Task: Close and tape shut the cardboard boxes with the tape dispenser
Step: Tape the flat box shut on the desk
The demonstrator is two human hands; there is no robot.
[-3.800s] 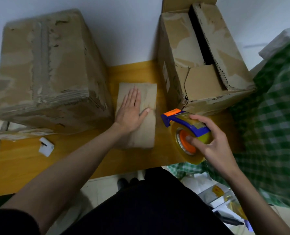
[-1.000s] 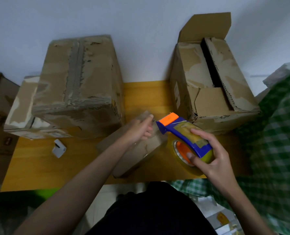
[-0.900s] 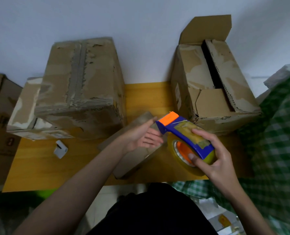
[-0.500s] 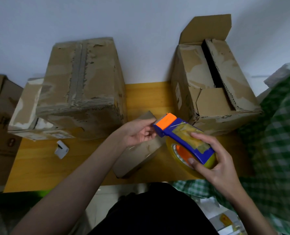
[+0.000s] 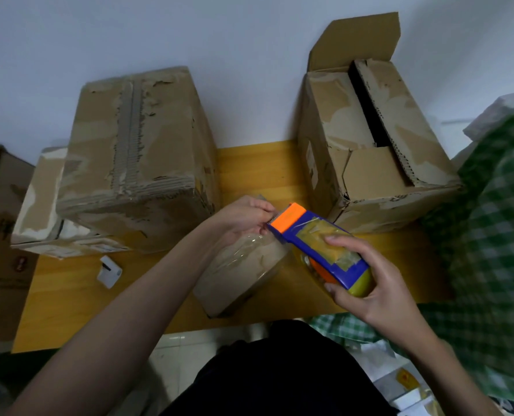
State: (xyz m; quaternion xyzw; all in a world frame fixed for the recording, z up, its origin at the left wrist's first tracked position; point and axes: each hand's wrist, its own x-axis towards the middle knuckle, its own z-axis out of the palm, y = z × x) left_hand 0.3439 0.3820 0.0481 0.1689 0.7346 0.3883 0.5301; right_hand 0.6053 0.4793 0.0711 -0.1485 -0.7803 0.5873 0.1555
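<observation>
A tall closed cardboard box (image 5: pixel 135 151) stands at ten o'clock on the wooden worktop (image 5: pixel 69 298), a small white object (image 5: pixel 108 267) near its front. At centre lies a small flat box (image 5: pixel 243 268), long axis running seven to one o'clock. The left hand (image 5: pixel 243 220), its grip pinching at the tape's edge, meets the orange nose of the tape dispenser (image 5: pixel 321 250), which points to ten o'clock. The right hand (image 5: pixel 375 289) has its grip wrapped round the dispenser. At two o'clock stands an open-flapped box (image 5: pixel 369 151). No writing is legible.

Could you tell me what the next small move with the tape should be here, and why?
Probably draw the tape end out and press it onto the small box. The left hand pinches at the orange toothed edge of the tape dispenser, which the right hand grips just above that box.
</observation>
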